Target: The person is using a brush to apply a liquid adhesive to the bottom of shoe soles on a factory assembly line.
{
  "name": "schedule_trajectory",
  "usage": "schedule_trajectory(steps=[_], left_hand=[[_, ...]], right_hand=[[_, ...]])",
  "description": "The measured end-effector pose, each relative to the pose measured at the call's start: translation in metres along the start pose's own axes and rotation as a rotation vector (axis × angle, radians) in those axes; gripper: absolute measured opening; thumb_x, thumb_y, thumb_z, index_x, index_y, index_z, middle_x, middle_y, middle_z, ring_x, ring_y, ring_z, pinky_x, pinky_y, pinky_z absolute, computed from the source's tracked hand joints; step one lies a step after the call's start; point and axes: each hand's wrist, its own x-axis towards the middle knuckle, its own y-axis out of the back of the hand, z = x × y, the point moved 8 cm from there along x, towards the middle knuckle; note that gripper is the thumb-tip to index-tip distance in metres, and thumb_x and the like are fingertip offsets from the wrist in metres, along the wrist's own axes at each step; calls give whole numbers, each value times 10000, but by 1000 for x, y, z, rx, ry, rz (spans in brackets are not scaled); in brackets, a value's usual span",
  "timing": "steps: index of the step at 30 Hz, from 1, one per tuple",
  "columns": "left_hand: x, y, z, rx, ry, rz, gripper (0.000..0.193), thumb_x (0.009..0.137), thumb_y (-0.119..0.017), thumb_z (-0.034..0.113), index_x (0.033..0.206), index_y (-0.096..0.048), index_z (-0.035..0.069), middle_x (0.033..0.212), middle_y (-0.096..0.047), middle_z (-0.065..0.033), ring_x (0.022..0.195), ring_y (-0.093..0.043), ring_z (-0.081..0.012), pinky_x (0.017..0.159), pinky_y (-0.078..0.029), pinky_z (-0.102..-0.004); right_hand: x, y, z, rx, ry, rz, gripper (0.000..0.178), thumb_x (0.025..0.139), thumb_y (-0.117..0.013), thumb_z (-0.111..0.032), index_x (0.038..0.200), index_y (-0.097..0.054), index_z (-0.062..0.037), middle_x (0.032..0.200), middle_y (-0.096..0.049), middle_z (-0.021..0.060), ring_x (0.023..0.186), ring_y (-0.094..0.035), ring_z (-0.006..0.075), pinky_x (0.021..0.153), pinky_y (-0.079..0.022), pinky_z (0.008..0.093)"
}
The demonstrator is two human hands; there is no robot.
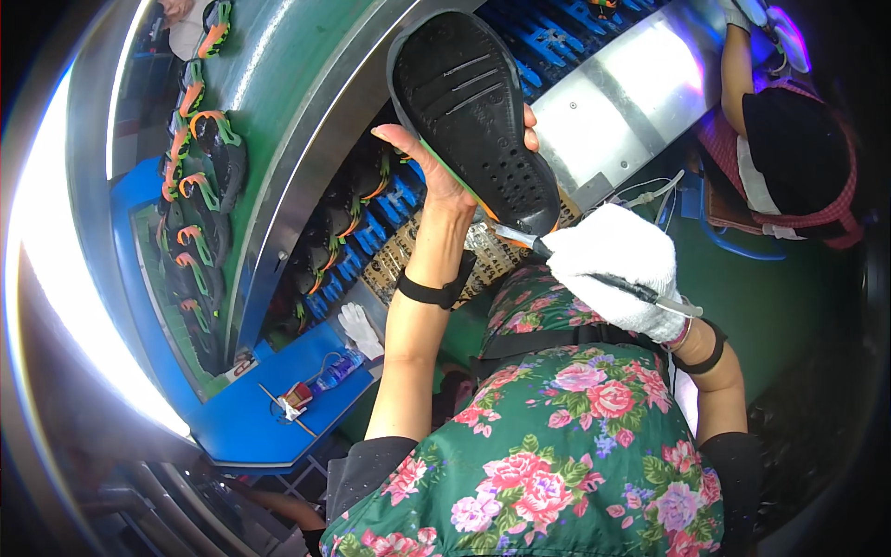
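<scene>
most of my left hand's (434, 172) fingers hide behind this black sole (464, 102), gloved right hand (617, 269) covers part of the tool (520, 237) lol

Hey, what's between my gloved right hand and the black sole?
The head view shows the front end of a slim tool there, reaching from your right hand toward the lower end of the black sole; whether it touches isn't clear.

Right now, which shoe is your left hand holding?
The left hand holds the black-soled shoe with its holed sole facing us; the sandals on the green conveyor belt show orange-and-green straps.
</scene>
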Motion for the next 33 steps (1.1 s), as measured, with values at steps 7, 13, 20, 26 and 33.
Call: schedule_trajectory(steps=[7,13,20,26,33], left_hand=[[2,6,-7,23,21,33,1331,562,-396,1057,1400,-510,30,1130,-661,-244,928,-684,-346,770,-582,-455],[4,7,-12,-4,58,47,1353,563,-368,1064,1410,-503,16,1145,-659,-255,940,-688,-344,800,-587,-465],[9,-1,-24,22,164,-21,1416,538,-392,1063,1479,-448,5,1140,-652,-268,951,-688,-339,833,-592,-473],[9,8,-34,21,293,-112,1368,607,-378,1025,1494,-441,-15,1242,-643,-300,1039,-718,-381,834,-644,-482],[1,5,-45,57,422,-82,1076,816,-466,844,1509,-439,22,1337,-619,-247,1131,-687,-394,840,-638,-567]], right_hand=[[-4,13,13,8,-77,68,130,765,-780,39,882,-757,-12,935,-767,135,790,-716,236,716,-562,343],[-9,14,20,-86,-70,107,137,765,-781,43,887,-754,-15,938,-769,134,795,-714,242,708,-556,344],[-11,6,51,431,-325,-31,90,781,-772,47,836,-739,-17,911,-767,135,817,-727,228,752,-571,338],[-10,-7,19,-99,197,-201,228,757,-822,-31,978,-778,-69,993,-776,113,775,-710,253,695,-549,350],[-4,-5,28,96,97,-300,244,773,-800,-50,1014,-788,-87,1011,-780,96,853,-717,263,725,-562,367]])
